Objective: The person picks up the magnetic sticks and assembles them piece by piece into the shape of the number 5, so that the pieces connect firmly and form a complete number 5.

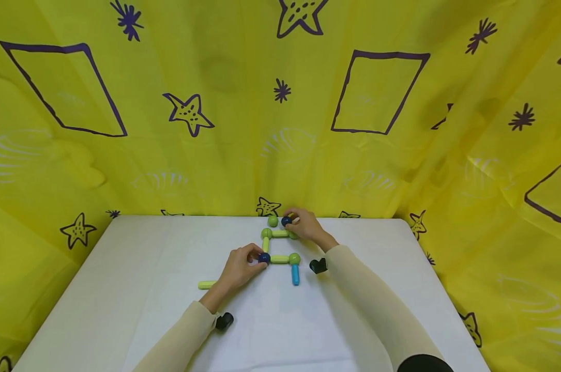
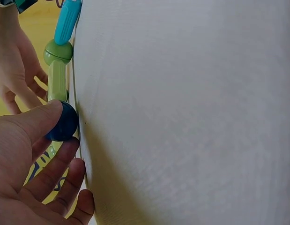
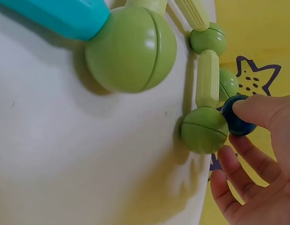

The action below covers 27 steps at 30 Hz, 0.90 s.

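My left hand (image 1: 238,266) pinches a dark blue ball (image 2: 64,123) between thumb and fingers, at the near left corner of a chain of magnetic rods and balls. From that ball a light green rod (image 1: 280,259) runs right to a green ball (image 1: 294,259), which carries a blue rod (image 1: 296,275) pointing toward me. Another light green rod (image 1: 266,245) leads back to a green ball (image 1: 267,233); a third rod (image 3: 208,78) links it to a green ball (image 3: 204,130) on the right. Beside that last ball, my right hand (image 1: 307,226) pinches a second dark blue ball (image 3: 238,115).
A single green ball (image 1: 273,221) lies at the back edge of the white table (image 1: 122,268). One light green rod (image 1: 207,284) lies left, partly behind my left wrist. A yellow patterned curtain (image 1: 243,155) hangs behind the table and along its sides.
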Each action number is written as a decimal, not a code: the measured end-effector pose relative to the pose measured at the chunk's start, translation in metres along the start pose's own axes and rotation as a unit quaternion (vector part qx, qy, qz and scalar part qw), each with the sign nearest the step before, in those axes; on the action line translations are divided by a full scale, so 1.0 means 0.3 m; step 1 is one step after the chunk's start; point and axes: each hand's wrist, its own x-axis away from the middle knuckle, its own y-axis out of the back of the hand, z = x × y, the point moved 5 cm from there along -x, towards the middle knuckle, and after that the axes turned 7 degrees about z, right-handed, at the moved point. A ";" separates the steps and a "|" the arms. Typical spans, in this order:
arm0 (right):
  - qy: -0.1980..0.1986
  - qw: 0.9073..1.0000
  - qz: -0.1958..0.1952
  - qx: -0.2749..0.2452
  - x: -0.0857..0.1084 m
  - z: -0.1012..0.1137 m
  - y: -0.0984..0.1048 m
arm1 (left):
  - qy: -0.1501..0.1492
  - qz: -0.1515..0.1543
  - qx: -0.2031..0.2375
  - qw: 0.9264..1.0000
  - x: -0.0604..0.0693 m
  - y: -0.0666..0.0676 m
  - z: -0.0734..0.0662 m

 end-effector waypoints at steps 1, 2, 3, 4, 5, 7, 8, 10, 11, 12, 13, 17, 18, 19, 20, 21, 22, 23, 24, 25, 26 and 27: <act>0.003 1.000 0.001 0.002 0.004 0.000 0.004 | 0.001 0.000 0.000 1.000 0.000 0.000 0.001; 0.006 1.000 0.002 0.003 0.008 0.000 0.008 | 0.001 0.000 0.001 1.000 0.000 0.000 0.001; 0.008 1.000 0.003 0.004 0.013 -0.001 0.013 | 0.001 0.001 0.001 1.000 0.000 -0.001 0.002; 0.011 1.000 0.003 0.006 0.018 -0.002 0.018 | 0.001 0.000 0.002 1.000 -0.001 -0.001 0.002; 0.015 1.000 0.003 0.007 0.024 -0.002 0.024 | 0.001 0.000 0.002 1.000 -0.001 -0.001 0.002; 0.031 0.999 0.001 0.010 0.037 0.000 0.036 | 0.000 0.000 0.003 1.000 -0.001 -0.001 0.001; 0.039 0.999 -0.001 0.013 0.044 0.000 0.042 | 0.000 0.000 0.003 1.000 -0.001 -0.002 0.001; 0.056 0.998 -0.006 0.020 0.060 0.001 0.054 | 0.000 0.001 0.003 1.000 -0.002 -0.002 0.001; 0.065 0.998 -0.010 0.021 0.069 0.002 0.061 | 0.000 0.002 0.003 1.000 -0.002 -0.003 0.000; 0.073 0.997 -0.013 0.024 0.079 0.002 0.066 | 0.000 0.002 0.003 1.000 -0.002 -0.003 0.000; 0.080 0.996 -0.015 0.026 0.089 0.002 0.072 | 0.000 0.002 0.002 1.000 -0.002 -0.003 0.000; 0.105 0.994 -0.020 0.026 0.131 0.002 0.092 | -0.002 -0.001 -0.003 1.000 -0.001 -0.002 -0.002; 0.110 0.993 -0.019 0.025 0.142 0.002 0.095 | -0.004 -0.002 -0.004 1.000 -0.001 -0.001 -0.003; 0.116 0.993 -0.018 0.023 0.153 0.001 0.098 | -0.004 -0.003 -0.005 1.000 -0.001 0.000 -0.003; 0.119 0.993 -0.018 0.021 0.164 -0.001 0.101 | -0.005 -0.003 -0.005 1.000 -0.001 0.000 -0.004; 0.120 0.992 -0.018 0.022 0.176 -0.003 0.103 | -0.006 -0.003 -0.005 1.000 0.000 0.001 -0.004; 0.122 0.992 -0.018 0.021 0.187 -0.006 0.104 | -0.006 -0.003 -0.004 1.000 0.001 0.002 -0.005; 0.121 0.992 -0.017 0.019 0.196 -0.011 0.104 | -0.006 -0.002 -0.003 1.000 0.001 0.003 -0.006; 0.123 0.992 -0.016 0.018 0.207 -0.013 0.104 | -0.006 -0.001 -0.002 1.000 0.002 0.003 -0.006; 0.122 0.992 -0.014 0.017 0.218 -0.016 0.104 | -0.009 -0.001 -0.003 1.000 0.003 0.003 -0.008; 0.120 0.993 -0.013 0.016 0.228 -0.018 0.102 | -0.009 0.000 -0.002 1.000 0.003 0.004 -0.009; 0.120 0.993 -0.010 0.014 0.239 -0.020 0.101 | -0.009 0.000 -0.002 1.000 0.004 0.004 -0.009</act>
